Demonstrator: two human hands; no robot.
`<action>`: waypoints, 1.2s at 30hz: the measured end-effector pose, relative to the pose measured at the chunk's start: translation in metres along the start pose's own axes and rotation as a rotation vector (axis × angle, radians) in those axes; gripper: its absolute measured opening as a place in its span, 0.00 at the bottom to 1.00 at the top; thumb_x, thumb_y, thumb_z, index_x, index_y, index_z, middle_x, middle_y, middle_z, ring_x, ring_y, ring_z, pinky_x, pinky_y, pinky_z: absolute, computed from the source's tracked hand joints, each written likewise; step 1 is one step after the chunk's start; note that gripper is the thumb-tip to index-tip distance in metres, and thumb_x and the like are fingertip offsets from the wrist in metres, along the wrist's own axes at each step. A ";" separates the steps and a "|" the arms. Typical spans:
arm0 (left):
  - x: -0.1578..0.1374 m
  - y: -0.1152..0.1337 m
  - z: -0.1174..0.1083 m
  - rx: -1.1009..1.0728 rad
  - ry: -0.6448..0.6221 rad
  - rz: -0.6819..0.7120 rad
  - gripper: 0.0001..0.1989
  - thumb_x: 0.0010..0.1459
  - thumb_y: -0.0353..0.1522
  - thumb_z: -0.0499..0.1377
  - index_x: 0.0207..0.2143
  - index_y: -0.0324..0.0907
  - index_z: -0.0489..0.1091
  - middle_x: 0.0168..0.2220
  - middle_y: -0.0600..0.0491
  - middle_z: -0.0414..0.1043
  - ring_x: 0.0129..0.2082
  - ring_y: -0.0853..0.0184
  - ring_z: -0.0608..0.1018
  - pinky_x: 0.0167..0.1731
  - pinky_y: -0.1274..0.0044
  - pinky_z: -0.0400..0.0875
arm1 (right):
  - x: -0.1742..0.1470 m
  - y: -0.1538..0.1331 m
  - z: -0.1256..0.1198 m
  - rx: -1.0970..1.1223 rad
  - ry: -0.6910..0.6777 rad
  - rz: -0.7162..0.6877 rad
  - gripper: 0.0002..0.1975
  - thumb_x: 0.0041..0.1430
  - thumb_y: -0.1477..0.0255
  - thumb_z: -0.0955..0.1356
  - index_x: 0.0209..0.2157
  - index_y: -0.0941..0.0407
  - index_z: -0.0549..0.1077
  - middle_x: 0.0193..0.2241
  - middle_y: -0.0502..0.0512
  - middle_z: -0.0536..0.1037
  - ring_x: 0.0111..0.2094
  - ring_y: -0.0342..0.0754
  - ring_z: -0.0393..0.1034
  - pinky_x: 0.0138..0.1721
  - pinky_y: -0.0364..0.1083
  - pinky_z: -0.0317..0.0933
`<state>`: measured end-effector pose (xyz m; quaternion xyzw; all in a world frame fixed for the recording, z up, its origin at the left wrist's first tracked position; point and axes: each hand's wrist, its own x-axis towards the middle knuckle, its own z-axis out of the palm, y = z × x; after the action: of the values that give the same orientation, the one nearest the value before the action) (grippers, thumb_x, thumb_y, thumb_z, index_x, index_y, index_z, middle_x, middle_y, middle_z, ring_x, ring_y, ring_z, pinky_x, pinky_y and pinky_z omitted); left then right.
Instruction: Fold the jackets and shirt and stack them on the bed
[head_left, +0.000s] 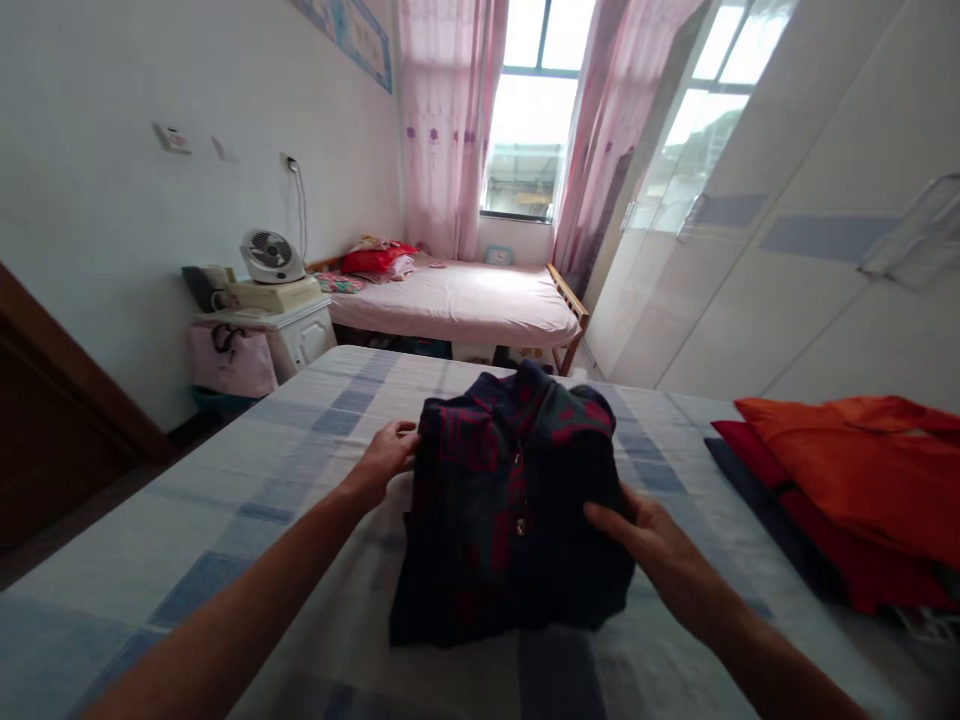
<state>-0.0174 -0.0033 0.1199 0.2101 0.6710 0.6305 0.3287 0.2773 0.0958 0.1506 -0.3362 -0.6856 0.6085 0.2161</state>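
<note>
A dark plaid shirt (480,520) with red patches, a collar and a buttoned front lies folded on the bed in front of me, its collar pointing away. At its upper left edge, my left hand (386,460) has its fingers closed on the cloth. My right hand (645,530) grips the right side, thumb on top and the other fingers hidden beneath the fabric. The shirt's underside is out of sight.
A stack of folded clothes, with an orange garment (862,460) on top, sits at right on the checked bedsheet (300,470). Beyond are a second bed (480,300), a small fan (271,256) on a white cabinet (307,335), and a tall wardrobe (750,280).
</note>
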 end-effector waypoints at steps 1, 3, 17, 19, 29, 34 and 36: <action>0.000 -0.009 0.000 0.078 0.025 0.027 0.13 0.44 0.30 0.61 0.36 0.37 0.70 0.37 0.46 0.74 0.34 0.63 0.76 0.34 0.73 0.71 | -0.008 0.017 -0.008 -0.093 0.007 0.036 0.23 0.50 0.58 0.69 0.45 0.57 0.74 0.37 0.56 0.79 0.36 0.53 0.73 0.36 0.48 0.68; -0.002 -0.021 0.000 0.214 0.028 0.090 0.15 0.45 0.35 0.61 0.36 0.39 0.70 0.39 0.48 0.73 0.37 0.62 0.75 0.35 0.74 0.69 | -0.017 0.046 -0.026 -0.258 0.080 0.116 0.23 0.48 0.56 0.68 0.41 0.58 0.75 0.35 0.57 0.79 0.37 0.54 0.73 0.33 0.48 0.67; -0.018 -0.026 0.028 0.377 -0.128 0.152 0.24 0.48 0.51 0.54 0.37 0.41 0.68 0.28 0.53 0.73 0.28 0.64 0.74 0.27 0.75 0.68 | 0.061 0.050 -0.055 -0.765 0.281 -0.030 0.19 0.57 0.58 0.63 0.40 0.55 0.75 0.33 0.55 0.78 0.34 0.49 0.72 0.35 0.44 0.61; -0.030 -0.026 0.020 0.351 -0.119 0.105 0.26 0.51 0.52 0.51 0.39 0.40 0.66 0.28 0.52 0.72 0.27 0.64 0.74 0.27 0.74 0.69 | 0.073 0.052 -0.051 -0.865 0.250 -0.055 0.14 0.55 0.62 0.65 0.37 0.54 0.77 0.33 0.55 0.79 0.36 0.50 0.72 0.36 0.44 0.59; -0.080 -0.035 -0.016 0.651 -0.370 0.163 0.13 0.51 0.42 0.58 0.30 0.41 0.71 0.30 0.52 0.72 0.33 0.61 0.73 0.37 0.72 0.65 | 0.090 0.037 -0.053 -0.447 0.106 -0.079 0.09 0.55 0.68 0.64 0.33 0.55 0.74 0.26 0.50 0.77 0.29 0.44 0.71 0.33 0.43 0.63; -0.092 -0.046 -0.022 0.357 -0.289 0.056 0.14 0.54 0.43 0.55 0.33 0.42 0.70 0.29 0.54 0.71 0.32 0.64 0.72 0.34 0.75 0.67 | 0.097 0.048 -0.055 0.363 0.082 0.017 0.08 0.50 0.68 0.70 0.32 0.55 0.72 0.30 0.49 0.77 0.31 0.41 0.72 0.34 0.40 0.66; -0.097 -0.049 -0.024 0.301 -0.229 0.007 0.15 0.54 0.44 0.56 0.33 0.41 0.70 0.27 0.55 0.69 0.30 0.65 0.72 0.31 0.76 0.68 | 0.099 0.059 -0.058 0.347 0.130 0.105 0.05 0.48 0.75 0.71 0.28 0.57 0.71 0.25 0.50 0.76 0.25 0.40 0.71 0.28 0.38 0.65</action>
<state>0.0402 -0.0934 0.0884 0.3298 0.7151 0.4963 0.3656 0.2622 0.2097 0.0912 -0.3676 -0.5367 0.7050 0.2825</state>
